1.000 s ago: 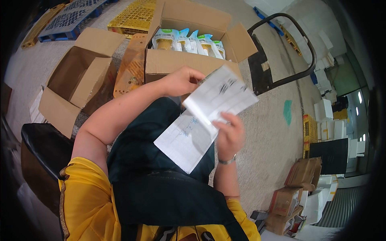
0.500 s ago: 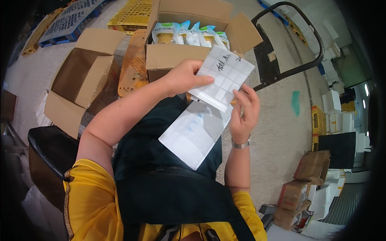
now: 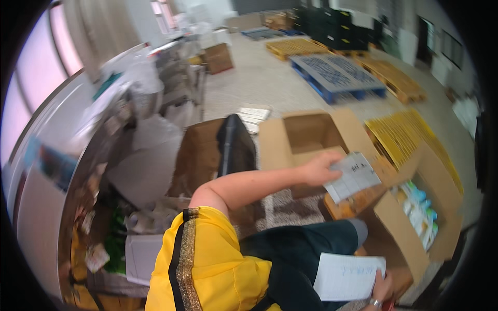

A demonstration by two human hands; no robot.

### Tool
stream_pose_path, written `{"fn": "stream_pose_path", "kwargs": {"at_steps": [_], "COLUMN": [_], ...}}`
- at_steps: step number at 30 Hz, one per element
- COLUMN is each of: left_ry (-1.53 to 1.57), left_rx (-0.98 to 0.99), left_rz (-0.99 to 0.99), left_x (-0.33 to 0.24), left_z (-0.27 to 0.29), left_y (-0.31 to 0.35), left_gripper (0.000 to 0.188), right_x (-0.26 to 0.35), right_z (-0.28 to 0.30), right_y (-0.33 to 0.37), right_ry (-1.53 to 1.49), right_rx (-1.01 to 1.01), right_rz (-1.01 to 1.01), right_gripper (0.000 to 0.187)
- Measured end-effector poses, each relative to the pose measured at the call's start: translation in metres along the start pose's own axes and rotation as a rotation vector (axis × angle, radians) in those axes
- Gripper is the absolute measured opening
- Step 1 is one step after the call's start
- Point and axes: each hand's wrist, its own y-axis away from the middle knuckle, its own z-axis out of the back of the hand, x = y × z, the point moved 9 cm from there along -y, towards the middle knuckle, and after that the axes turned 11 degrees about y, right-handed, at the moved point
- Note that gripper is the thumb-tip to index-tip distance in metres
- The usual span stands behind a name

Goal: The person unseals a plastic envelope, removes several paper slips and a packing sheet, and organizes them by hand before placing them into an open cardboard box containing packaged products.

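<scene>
My left hand (image 3: 317, 170) is stretched out to the front, closed on the edge of a white paper sheet (image 3: 348, 182) with a printed grid and black handwriting. Lower right, my right hand (image 3: 383, 286) grips the edge of a second white sheet (image 3: 340, 285), marked in blue writing, over my dark apron. Beyond the left-hand sheet stands an open cardboard carton (image 3: 398, 230) holding several plastic bags (image 3: 419, 211) in white, blue and green. Another open carton (image 3: 282, 139) lies just behind my left hand.
A brown container (image 3: 196, 155) with a black cover over one side stands left of the cartons. A cluttered bench (image 3: 78, 207) runs along the left. Yellow (image 3: 410, 136) and blue pallets (image 3: 332, 78) lie on the floor farther off. An orange pallet (image 3: 345, 207) is beneath the cartons.
My view has swung left. My hands have moved apart: the left has carried its gridded sheet away from the blue-marked one, while the right now holds the blue-marked sheet.
</scene>
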Motion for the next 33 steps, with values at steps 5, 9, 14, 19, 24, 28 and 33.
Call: {"fn": "stream_pose_path", "kwargs": {"at_steps": [5,9,14,19,24,28,33], "left_ry": [-0.893,-1.649,-2.244,-1.269,-1.646,-0.292,0.427], "left_rx": [-0.476,-0.808,-1.014,-0.808,-0.874,-0.440,0.546], "left_rz": [-0.302,-0.342,0.161,1.403,0.075,-0.007,0.345], "left_x": [-0.123,-0.247,-0.347,-0.226,-0.267,-0.101,0.019], "left_z": [0.175,0.307,0.412,0.577,0.448,0.254,-0.110], "left_y": [0.061,0.139,0.282,0.390,0.213,0.066,0.032], "left_gripper": [0.023,0.020,0.014,0.034,0.029,0.019,0.046], "right_x": [0.040,0.037,0.075,0.022,0.143,0.173,0.180], "right_z": [-0.010,-0.021,-0.016,-0.040,0.045,0.099,0.108], "right_y": [-0.025,-0.038,-0.031,-0.046,0.005,0.003,-0.006], "right_ry": [-0.272,-0.437,-0.352,-0.676,-0.798,-0.840,-1.088], "right_rx": [0.283,0.268,0.314,0.143,0.164,0.140,0.257], "right_rz": [0.094,0.115,0.112,0.278,0.254,0.390,0.327], "right_gripper": [0.041,0.040,0.041,0.027,0.028,0.022,0.021]}}
